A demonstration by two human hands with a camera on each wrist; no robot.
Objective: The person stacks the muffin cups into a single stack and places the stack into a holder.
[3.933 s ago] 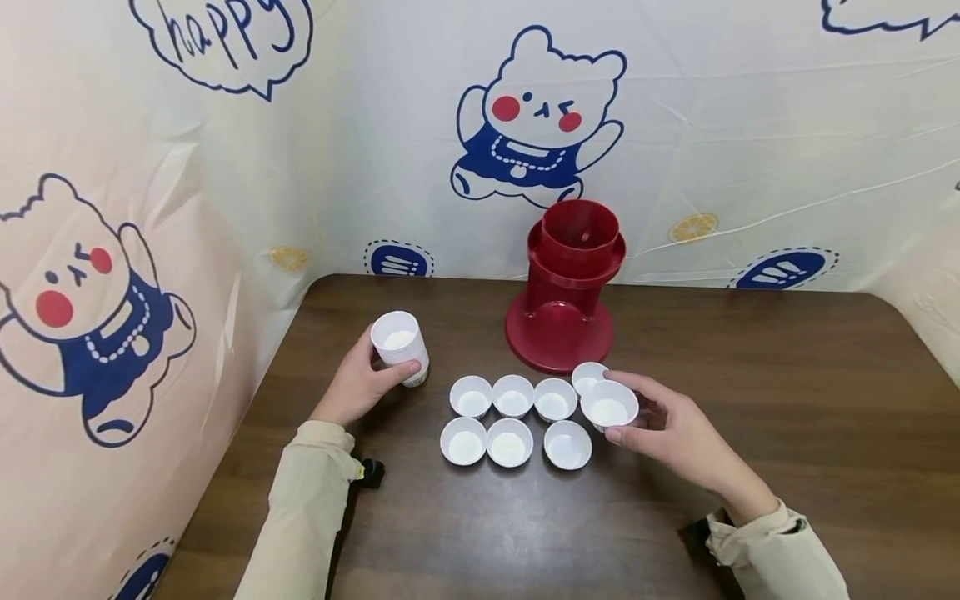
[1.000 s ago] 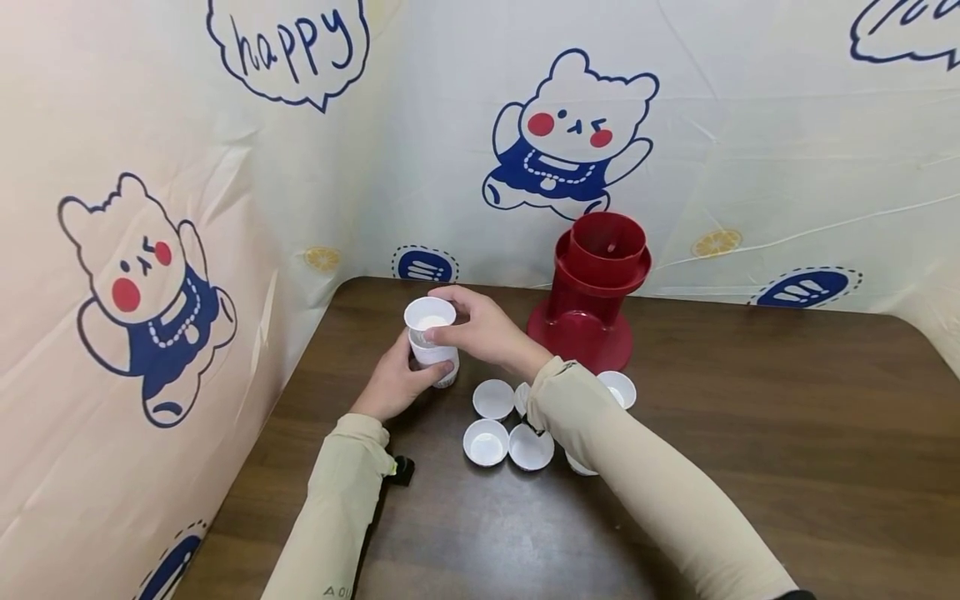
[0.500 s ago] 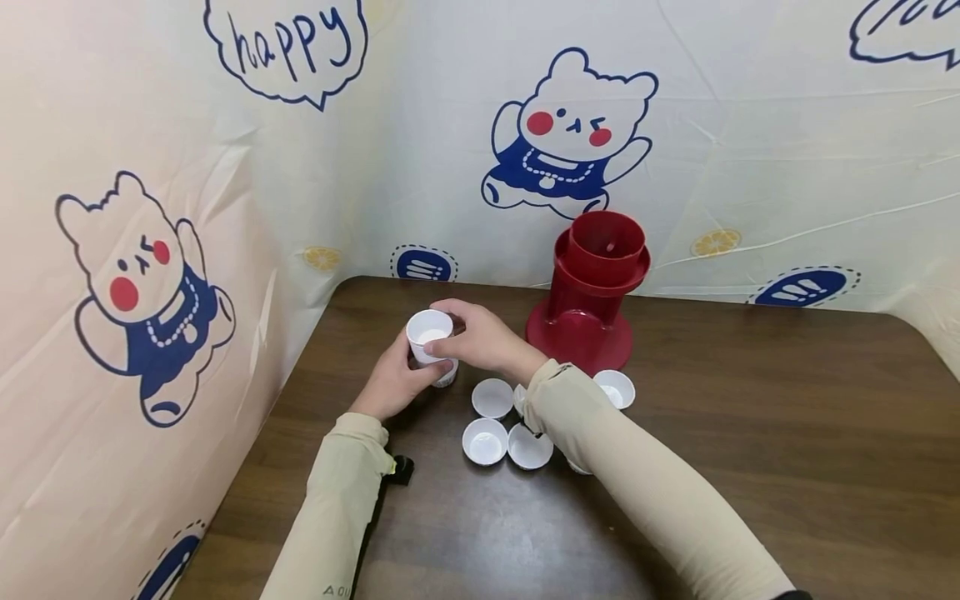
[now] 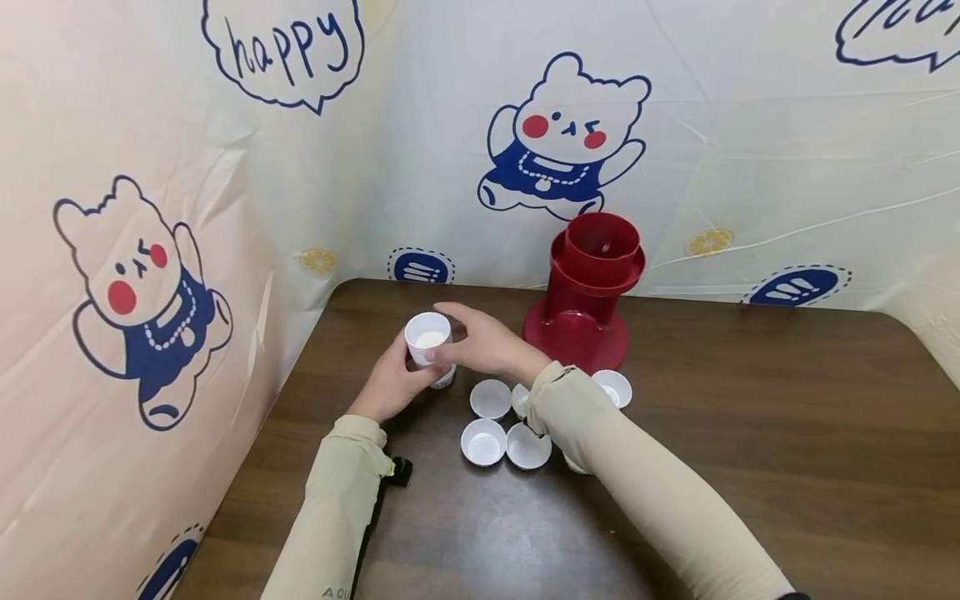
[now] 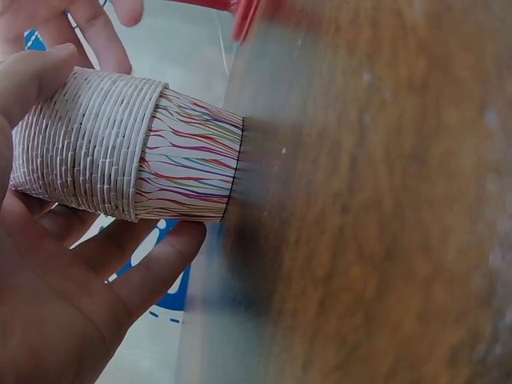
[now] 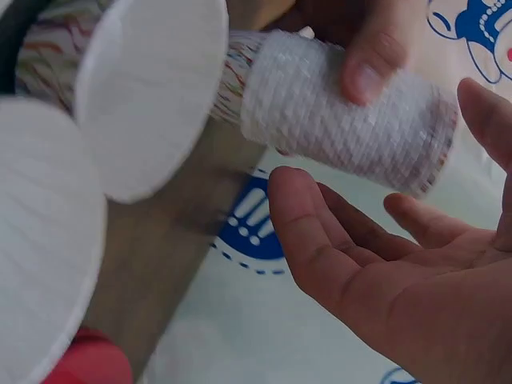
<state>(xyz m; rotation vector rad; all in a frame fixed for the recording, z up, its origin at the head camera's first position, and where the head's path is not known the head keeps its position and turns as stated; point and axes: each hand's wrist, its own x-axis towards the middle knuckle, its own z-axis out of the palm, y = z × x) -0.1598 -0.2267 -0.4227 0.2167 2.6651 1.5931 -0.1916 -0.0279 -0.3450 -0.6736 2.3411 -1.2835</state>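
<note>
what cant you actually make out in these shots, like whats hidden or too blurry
- Head view: the right sleeve covers several loose paper cups, so their count is unsure.
- Head view: whether the right hand touches the cup stack is unclear; the right wrist view shows a gap.
- Left wrist view: the table is blurred; the left hand hides the stack's far side.
- Right wrist view: the red stand is cut off.

"happy" in speech bubble (image 4: 283, 52) on backdrop (image 4: 750, 125)

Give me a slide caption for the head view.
Left hand grips a stack of paper cups on the table; right hand open beside its rim.
</note>
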